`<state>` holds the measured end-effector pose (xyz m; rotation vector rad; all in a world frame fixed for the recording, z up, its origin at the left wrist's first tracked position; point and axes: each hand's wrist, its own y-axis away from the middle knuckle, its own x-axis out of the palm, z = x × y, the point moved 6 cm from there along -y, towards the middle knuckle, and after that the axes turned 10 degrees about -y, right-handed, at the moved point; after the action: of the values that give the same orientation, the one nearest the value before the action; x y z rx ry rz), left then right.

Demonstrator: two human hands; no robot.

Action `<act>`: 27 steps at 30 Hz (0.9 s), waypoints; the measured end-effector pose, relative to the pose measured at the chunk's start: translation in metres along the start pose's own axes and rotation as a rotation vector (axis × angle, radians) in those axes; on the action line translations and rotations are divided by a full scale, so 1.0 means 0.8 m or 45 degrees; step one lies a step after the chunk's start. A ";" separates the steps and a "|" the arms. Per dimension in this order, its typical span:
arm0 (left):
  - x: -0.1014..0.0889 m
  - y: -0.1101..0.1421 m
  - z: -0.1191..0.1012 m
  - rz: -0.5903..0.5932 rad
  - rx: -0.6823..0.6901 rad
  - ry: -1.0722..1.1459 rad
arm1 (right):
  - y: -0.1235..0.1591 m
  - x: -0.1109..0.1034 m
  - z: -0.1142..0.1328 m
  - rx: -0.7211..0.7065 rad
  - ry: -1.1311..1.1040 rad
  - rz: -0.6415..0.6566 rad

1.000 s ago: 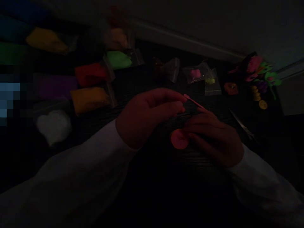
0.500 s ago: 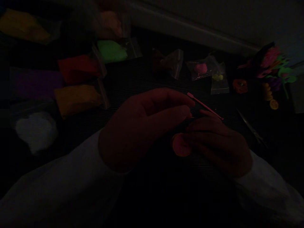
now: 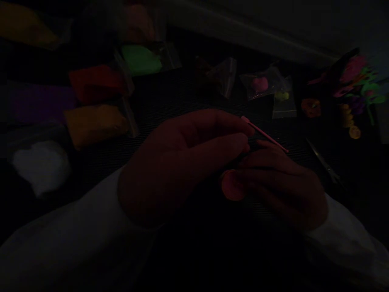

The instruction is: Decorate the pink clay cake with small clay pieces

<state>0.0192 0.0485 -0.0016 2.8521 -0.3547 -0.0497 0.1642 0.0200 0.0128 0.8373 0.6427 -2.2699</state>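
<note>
The picture is very dark. My left hand [image 3: 182,162] reaches in from the left, thumb and forefinger pinched together; what they pinch is too dark to name. A thin pink stick [image 3: 264,134] starts at those fingertips and slants down right across the top of my right hand [image 3: 282,186]. My right hand is curled, its fingers holding a round orange-pink clay disc [image 3: 231,185] on edge just above the dark ribbed mat [image 3: 170,101]. Both arms wear white sleeves.
Bags of coloured clay lie at the left: green [image 3: 141,60], red [image 3: 95,81], orange [image 3: 94,123], purple [image 3: 39,103], white [image 3: 41,166]. Small bags [image 3: 261,85] lie behind the hands. Scissors [image 3: 325,164] and finished clay flowers [image 3: 355,81] are at the right.
The view has shifted so the clay bags sit further left and the flowers further right. Both hands have drawn closer together; the disc now sits partly hidden behind my right fingers.
</note>
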 end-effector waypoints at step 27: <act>0.001 -0.004 0.000 0.058 0.039 0.075 | 0.014 -0.007 0.005 -0.016 0.147 -0.081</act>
<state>0.0208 0.0515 -0.0024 2.8674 -0.4109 0.0492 0.1739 0.0115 0.0171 0.9597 0.7443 -2.2842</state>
